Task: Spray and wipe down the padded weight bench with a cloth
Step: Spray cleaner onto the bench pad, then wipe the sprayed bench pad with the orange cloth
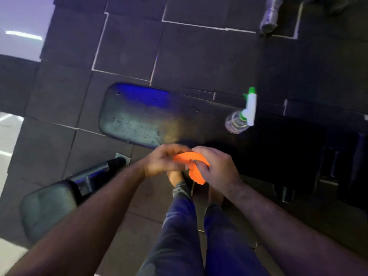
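— What does the floor look like?

— Dark square mats point(129, 42) laid edge to edge, with pale seams showing between several of them. The light is dim and bluish. At the far left a paler, glossy floor point(12, 124) begins where the mats stop.

— And the bench?

— The bench point(139, 116) runs across the middle, a long dark pad with a rounded left end. Its surface is worn and speckled, and a blue glow lies along its far edge. Its right end sinks into shadow, so I cannot make out where it stops.

— Anything standing on it?

— A spray bottle point(242, 114), clear with a white and green trigger head, stands upright toward the right part of the pad. At the lower left there is a second padded seat point(47, 206) on a metal frame, apart from the bench.

— Now the hands.

— Both are together just in front of the bench's near edge, above the person's bare feet point(175, 177). The left hand point(162, 163) has its fingers curled onto one end of an orange cloth point(191, 162). The right hand point(218, 166) is closed around the other part, with a fold of cloth hanging below its palm.

— Is the cloth touching the bench?

— It seems clear of the pad, bunched between the two hands.
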Demonstrator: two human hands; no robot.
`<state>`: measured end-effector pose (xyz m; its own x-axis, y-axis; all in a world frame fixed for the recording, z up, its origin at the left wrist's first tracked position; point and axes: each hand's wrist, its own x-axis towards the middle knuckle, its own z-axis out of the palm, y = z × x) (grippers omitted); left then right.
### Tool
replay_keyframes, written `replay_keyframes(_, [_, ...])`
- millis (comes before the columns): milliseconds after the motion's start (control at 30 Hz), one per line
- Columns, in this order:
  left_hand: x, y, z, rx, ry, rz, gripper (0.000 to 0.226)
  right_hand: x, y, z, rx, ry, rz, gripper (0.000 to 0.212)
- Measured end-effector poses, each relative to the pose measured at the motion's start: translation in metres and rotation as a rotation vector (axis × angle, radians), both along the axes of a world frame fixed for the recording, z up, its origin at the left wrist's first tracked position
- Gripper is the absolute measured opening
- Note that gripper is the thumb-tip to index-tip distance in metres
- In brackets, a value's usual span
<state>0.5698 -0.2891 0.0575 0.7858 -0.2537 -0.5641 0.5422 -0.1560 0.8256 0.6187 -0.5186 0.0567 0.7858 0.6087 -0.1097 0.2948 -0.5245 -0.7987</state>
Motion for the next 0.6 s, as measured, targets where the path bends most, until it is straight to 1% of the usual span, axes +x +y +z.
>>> replay_keyframes(67, [-0.021,0.028,0.002,0.084,0.008,0.040,0.025,0.003,0.032,0.001,0.012,0.031,0.042,0.034])
replay_keyframes(133, [-0.035,0.054,0.004,0.146,0.000,0.145,0.017,0.007,0.067,-0.001,0.007,0.049,0.105,0.037])
replay_keyframes(200, [-0.045,0.079,0.007,0.152,0.020,0.303,0.004,0.014,0.102,-0.008,-0.007,0.043,0.147,0.040])
replay_keyframes(267, [-0.053,0.106,0.004,0.189,0.025,0.472,0.009,0.025,0.134,-0.018,-0.052,0.022,0.178,0.043])
replay_keyframes(333, [-0.059,0.136,-0.003,0.361,0.031,0.627,0.015,0.038,0.160,-0.031,-0.136,-0.022,0.185,0.045])
replay_keyframes(400, [-0.058,0.164,-0.013,0.558,0.032,0.744,0.030,0.050,0.177,-0.045,-0.243,-0.097,0.171,0.047])
replay_keyframes(467, [-0.051,0.187,-0.018,0.723,-0.022,0.830,0.031,0.060,0.187,-0.058,-0.346,-0.169,0.156,0.050])
replay_keyframes(533, [-0.043,0.200,-0.023,0.833,-0.096,0.859,0.026,0.067,0.191,-0.071,-0.428,-0.226,0.154,0.054])
replay_keyframes(567, [-0.038,0.201,-0.028,0.894,-0.122,0.820,0.032,0.069,0.192,-0.078,-0.471,-0.250,0.163,0.056])
replay_keyframes(600, [-0.033,0.199,-0.035,0.971,-0.135,0.730,0.040,0.070,0.191,-0.084,-0.514,-0.267,0.178,0.060])
